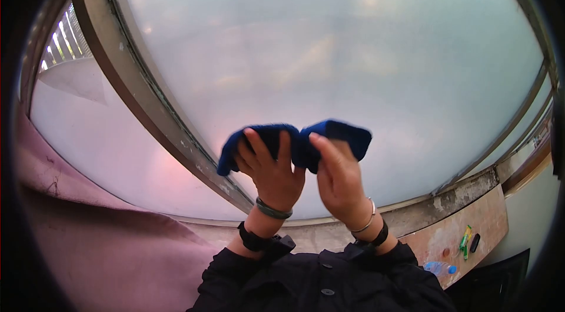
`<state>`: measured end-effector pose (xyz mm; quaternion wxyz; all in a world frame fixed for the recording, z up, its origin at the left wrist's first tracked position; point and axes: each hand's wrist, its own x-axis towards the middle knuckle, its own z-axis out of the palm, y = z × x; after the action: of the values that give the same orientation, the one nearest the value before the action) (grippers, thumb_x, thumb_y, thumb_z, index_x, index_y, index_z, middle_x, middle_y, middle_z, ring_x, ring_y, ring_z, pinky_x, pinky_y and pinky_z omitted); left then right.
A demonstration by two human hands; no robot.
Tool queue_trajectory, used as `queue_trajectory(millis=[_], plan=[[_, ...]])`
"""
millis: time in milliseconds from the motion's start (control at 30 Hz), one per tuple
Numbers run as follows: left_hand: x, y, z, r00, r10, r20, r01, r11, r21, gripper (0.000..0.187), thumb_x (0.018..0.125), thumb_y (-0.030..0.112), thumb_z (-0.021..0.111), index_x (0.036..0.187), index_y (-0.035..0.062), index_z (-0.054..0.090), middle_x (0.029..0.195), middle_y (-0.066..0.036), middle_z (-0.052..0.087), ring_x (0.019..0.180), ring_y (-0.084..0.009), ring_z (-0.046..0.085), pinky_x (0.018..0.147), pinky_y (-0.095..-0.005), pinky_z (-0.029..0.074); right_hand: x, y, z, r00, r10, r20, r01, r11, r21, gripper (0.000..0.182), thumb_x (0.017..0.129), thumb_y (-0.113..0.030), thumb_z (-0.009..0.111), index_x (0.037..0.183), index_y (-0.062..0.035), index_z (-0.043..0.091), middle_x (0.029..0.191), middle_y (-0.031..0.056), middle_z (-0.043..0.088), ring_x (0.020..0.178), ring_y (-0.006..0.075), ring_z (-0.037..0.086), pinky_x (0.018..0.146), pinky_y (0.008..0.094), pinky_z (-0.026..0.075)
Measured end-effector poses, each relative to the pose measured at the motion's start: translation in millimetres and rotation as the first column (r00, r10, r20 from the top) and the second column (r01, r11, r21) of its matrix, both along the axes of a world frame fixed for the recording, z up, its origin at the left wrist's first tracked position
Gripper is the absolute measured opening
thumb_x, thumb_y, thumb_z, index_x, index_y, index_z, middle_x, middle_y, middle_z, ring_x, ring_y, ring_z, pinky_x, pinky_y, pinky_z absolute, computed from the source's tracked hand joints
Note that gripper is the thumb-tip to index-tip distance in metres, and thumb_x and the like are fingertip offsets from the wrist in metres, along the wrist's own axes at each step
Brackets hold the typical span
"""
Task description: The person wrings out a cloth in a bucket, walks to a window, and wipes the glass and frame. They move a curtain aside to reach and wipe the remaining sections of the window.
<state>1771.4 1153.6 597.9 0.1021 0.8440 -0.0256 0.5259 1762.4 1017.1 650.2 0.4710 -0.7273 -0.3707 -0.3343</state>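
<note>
Frosted glass (382, 65) lies behind the dark blue cloth (353, 132), which looks soft and light, best held flat-palmed. The left hand (275, 179) spreads its fingers over it; whether the right hand (342, 188) grips, I cannot tell.

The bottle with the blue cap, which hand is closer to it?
The right hand. It is on the blue cloth, above and left of the bottle; the left hand is on the cloth too, farther left.
</note>
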Motion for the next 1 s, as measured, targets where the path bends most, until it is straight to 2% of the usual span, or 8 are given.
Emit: queue_trajectory(millis=[200, 300, 333, 533, 667, 767, 800, 1000], plan=[[-5.6, -1.2, -87.4, 0.976, 0.024, -0.216, 0.011, 0.987, 0.162, 0.058, 0.077, 0.033, 0.060, 0.123, 0.0004, 0.045, 0.141, -0.034, 0.017, 0.116, -0.0560, 0.030, 0.091, -0.0653, 0.024, -3.3, -4.6, -75.3, 0.994, -0.059, -0.094, 0.045, 0.989, -0.144, 0.046, 0.074, 0.006, 0.054, 0.119, -0.0025, 0.055, 0.107, 0.0206, 0.059, 0.094, 0.0364, 0.057, 0.082, 0.0404, 0.048], [-14.2, -5.8, -129.9, 0.934, -0.033, -0.356, 0.078, 0.991, 0.113, 0.055, 0.075, 0.033, 0.062, 0.117, -0.0003, 0.049, 0.133, -0.030, 0.029, 0.110, -0.0478, 0.038, 0.084, -0.0595, 0.030, -9.0, -6.6, -113.3, 0.984, -0.087, -0.158, 0.058, 0.982, -0.179, 0.046, 0.075, 0.004, 0.056, 0.119, -0.0046, 0.056, 0.110, 0.0194, 0.059, 0.093, 0.0349, 0.057, 0.081, 0.0393, 0.049], [-13.8, -7.2, -139.3, 0.976, 0.031, -0.216, 0.011, 0.982, 0.190, 0.042, 0.075, 0.034, 0.061, 0.110, 0.0110, 0.057, 0.125, -0.019, 0.040, 0.101, -0.0359, 0.045, 0.081, -0.0484, 0.033, -11.8, -7.4, -125.4, 0.978, -0.101, -0.185, 0.066, 0.980, -0.186, 0.046, 0.075, 0.003, 0.057, 0.120, -0.0046, 0.055, 0.111, 0.0191, 0.059, 0.092, 0.0345, 0.058, 0.080, 0.0387, 0.049], [-19.6, -9.6, -176.1, 0.970, -0.088, -0.229, 0.120, 0.984, 0.130, 0.051, 0.079, 0.030, 0.060, 0.120, 0.0005, 0.050, 0.144, -0.024, 0.022, 0.113, -0.0427, 0.039, 0.091, -0.0535, 0.030, -21.1, -12.8, -138.2, 0.953, -0.064, -0.295, 0.029, 0.992, -0.122, 0.037, 0.080, 0.000, 0.056, 0.117, -0.0026, 0.056, 0.108, 0.0192, 0.060, 0.095, 0.0341, 0.060, 0.081, 0.0372, 0.049], [-18.2, -15.6, -155.5, 0.930, -0.253, -0.267, 0.279, 0.958, 0.061, 0.064, 0.087, 0.025, 0.054, 0.136, -0.0076, 0.030, 0.149, -0.030, 0.007, 0.134, -0.0501, 0.015, 0.106, -0.0580, 0.010, -17.7, -19.4, -113.9, 0.934, -0.019, -0.356, 0.026, 1.000, 0.015, 0.033, 0.082, -0.001, 0.056, 0.115, -0.0012, 0.056, 0.106, 0.0184, 0.061, 0.094, 0.0325, 0.061, 0.081, 0.0356, 0.050], [-6.4, -37.2, -118.4, 0.939, -0.285, -0.192, 0.308, 0.945, 0.108, 0.061, 0.088, 0.024, 0.053, 0.135, -0.0079, 0.031, 0.148, -0.030, 0.010, 0.133, -0.0498, 0.017, 0.106, -0.0576, 0.011, -18.5, -34.8, -83.5, 0.933, -0.054, -0.356, 0.088, 0.993, 0.079, 0.028, 0.084, -0.001, 0.054, 0.112, -0.0001, 0.058, 0.105, 0.0181, 0.062, 0.094, 0.0309, 0.062, 0.081, 0.0337, 0.049], [-1.4, -46.0, -104.0, 0.959, -0.245, -0.142, 0.264, 0.955, 0.135, 0.058, 0.081, 0.028, 0.058, 0.128, -0.0017, 0.045, 0.146, -0.026, 0.023, 0.122, -0.0445, 0.036, 0.098, -0.0555, 0.024, -17.1, -41.9, -73.2, 0.933, -0.054, -0.357, 0.098, 0.990, 0.106, 0.029, 0.084, -0.001, 0.053, 0.112, 0.0004, 0.058, 0.106, 0.0183, 0.061, 0.095, 0.0305, 0.061, 0.082, 0.0333, 0.049], [16.6, -102.3, -3.5, 0.936, -0.340, -0.092, 0.353, 0.908, 0.226, 0.055, 0.083, 0.024, 0.056, 0.130, -0.0007, 0.045, 0.143, -0.026, 0.030, 0.126, -0.0409, 0.034, 0.102, -0.0496, 0.023, -7.7, -83.8, -17.2, 0.951, -0.143, -0.273, 0.214, 0.943, 0.254, 0.028, 0.087, 0.001, 0.049, 0.113, 0.0011, 0.057, 0.097, 0.0151, 0.062, 0.077, 0.0183, 0.060, 0.070, 0.0270, 0.049]])
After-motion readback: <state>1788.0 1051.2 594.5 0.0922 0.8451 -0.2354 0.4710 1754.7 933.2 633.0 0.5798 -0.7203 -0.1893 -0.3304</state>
